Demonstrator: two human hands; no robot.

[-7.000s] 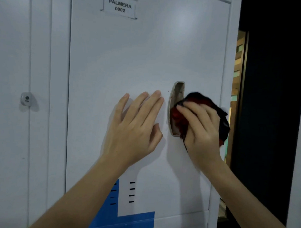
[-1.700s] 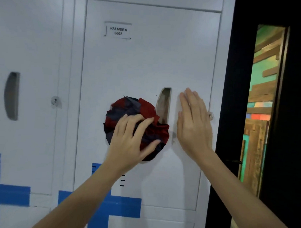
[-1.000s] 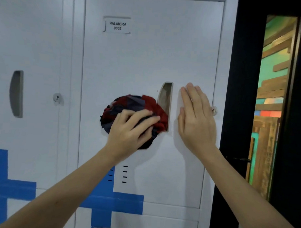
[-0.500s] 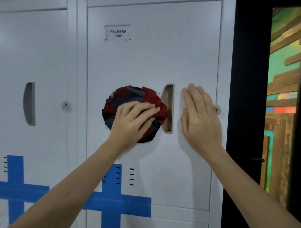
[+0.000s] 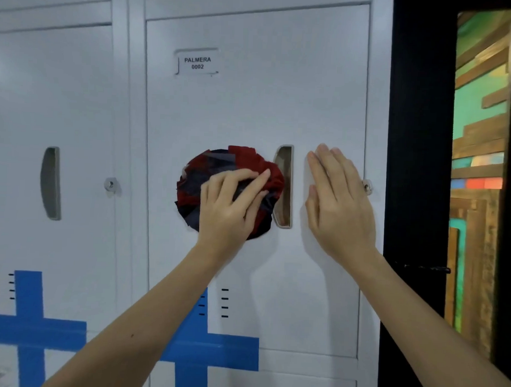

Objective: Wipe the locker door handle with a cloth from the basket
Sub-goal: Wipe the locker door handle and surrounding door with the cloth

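white metal locker door, closed. right hand flat on it near the right edge, fingers straight, holding nothing. left hand curled over the bunched red and dark blue cloth, pressing it to mid-door. the cloth's right side touches the grey recessed handle.

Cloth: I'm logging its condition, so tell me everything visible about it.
The cloth is red and dark navy fabric, bunched into a round wad and pressed against the white locker door. Its right edge meets the left rim of the recessed handle. The left hand grips it with curled fingers; the right hand lies apart.
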